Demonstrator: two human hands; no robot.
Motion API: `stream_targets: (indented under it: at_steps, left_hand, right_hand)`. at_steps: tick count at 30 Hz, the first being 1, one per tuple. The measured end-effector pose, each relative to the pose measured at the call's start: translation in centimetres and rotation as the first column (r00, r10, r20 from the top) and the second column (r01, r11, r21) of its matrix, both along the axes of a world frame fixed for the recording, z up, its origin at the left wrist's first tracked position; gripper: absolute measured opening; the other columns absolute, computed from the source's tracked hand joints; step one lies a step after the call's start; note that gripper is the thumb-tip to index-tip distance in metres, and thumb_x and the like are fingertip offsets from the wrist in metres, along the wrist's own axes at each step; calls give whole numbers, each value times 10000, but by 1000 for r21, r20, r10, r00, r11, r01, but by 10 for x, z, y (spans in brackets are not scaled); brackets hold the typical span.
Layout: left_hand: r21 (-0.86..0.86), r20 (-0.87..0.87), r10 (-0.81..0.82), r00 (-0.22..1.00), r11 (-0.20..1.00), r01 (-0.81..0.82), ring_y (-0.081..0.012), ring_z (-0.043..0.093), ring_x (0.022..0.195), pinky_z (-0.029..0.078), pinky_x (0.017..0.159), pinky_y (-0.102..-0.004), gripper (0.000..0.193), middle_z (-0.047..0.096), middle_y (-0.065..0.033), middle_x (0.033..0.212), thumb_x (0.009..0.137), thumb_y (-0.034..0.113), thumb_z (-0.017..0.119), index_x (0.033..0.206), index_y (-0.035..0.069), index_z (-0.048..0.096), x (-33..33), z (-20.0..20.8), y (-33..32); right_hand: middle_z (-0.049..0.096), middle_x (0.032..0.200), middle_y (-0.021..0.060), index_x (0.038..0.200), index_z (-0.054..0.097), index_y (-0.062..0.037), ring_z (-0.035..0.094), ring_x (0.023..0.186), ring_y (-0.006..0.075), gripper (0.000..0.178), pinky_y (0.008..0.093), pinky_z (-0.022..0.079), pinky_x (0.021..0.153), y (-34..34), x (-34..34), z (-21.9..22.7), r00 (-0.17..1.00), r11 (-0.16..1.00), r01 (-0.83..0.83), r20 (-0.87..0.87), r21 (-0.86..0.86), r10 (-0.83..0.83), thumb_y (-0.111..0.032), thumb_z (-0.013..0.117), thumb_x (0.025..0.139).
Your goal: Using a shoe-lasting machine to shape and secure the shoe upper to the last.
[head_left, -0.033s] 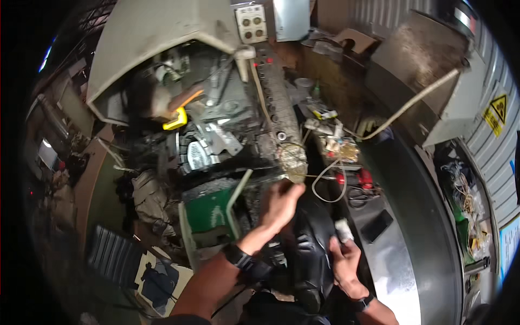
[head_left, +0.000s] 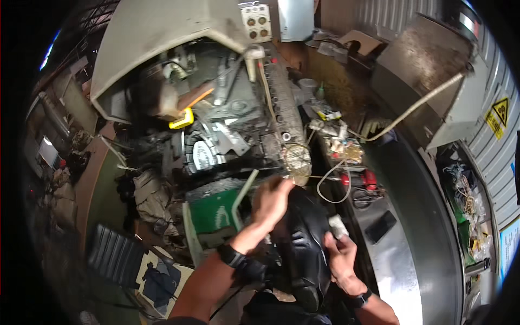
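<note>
A long, shiny black leather-like piece [head_left: 303, 238] lies between my hands, its rounded lower end close to my lap. My left hand [head_left: 269, 205] is at its upper left, fingers drawn together at the tips. Whatever those fingertips hold is too small to make out. My right hand [head_left: 341, 260] is closed at the piece's right side, with a small whitish object [head_left: 338, 226] at its fingers. Just beyond my left fingertips is a round, worn, straw-coloured pad [head_left: 297, 157] at the near end of a long, grimy machine bar [head_left: 281, 108].
A metal bench [head_left: 398, 271] on the right carries a dark phone [head_left: 381, 227], scissors [head_left: 364, 199] and a red object [head_left: 369, 180]. A thin pale cable [head_left: 318, 187] loops nearby. At left are a green panel [head_left: 214, 208], a yellow-handled tool [head_left: 182, 119] and a large hood [head_left: 162, 32].
My left hand has shifted slightly left, and the black piece's upper end leans left with it. The whitish object at my right hand is tilted more. The whole view has shifted a little.
</note>
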State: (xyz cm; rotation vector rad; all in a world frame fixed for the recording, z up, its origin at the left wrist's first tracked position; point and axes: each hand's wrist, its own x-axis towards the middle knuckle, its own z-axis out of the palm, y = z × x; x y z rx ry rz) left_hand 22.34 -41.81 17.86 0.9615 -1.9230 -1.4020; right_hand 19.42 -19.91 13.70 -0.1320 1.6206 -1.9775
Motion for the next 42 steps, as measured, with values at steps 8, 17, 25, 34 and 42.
stream_targets:
  at_steps: [8,17,25,34,42]
  left_hand:
    - [631,-687,201,698,641,437,-239,648,1105,519,982,-408,440,652,-135,1260,1077,336,404,1332,15,564,149,13,-141]
    - [758,-540,312,782,583,292,-278,604,1180,457,1046,-422,429,633,-136,1300,1045,340,481,1314,23,590,181,9,-204]
    - [886,-287,469,835,461,46,-295,602,1146,435,1044,-422,385,656,-112,1268,1013,274,438,1273,53,615,174,-58,-205]
    - [822,-340,516,786,569,-18,-247,629,1063,474,972,-373,306,682,-88,1186,1016,253,551,1205,38,659,162,-57,-214]
    - [841,-331,573,750,540,-42,-204,619,1000,481,911,-358,218,683,-67,1097,1004,177,590,1111,9,677,157,-61,-205]
  right_hand:
    - [718,885,2,976,731,-54,613,713,65,108,242,490,651,-189,55,-5,920,923,-203,260,-326,294,-155,699,959]
    - [711,841,73,979,677,-17,660,670,148,78,293,552,595,-290,71,1,909,931,-229,279,-284,309,-61,634,930]
    - [673,829,99,990,639,10,661,625,190,76,326,573,530,-337,65,-1,880,957,-90,429,-277,207,-7,633,917]
    - [686,838,95,1037,637,28,687,677,180,123,322,598,577,-349,48,-23,884,957,-102,417,-271,212,-26,664,930]
    - [706,949,123,1041,630,18,713,769,217,127,339,615,653,-352,43,-37,847,957,-70,490,-282,206,-54,663,942]
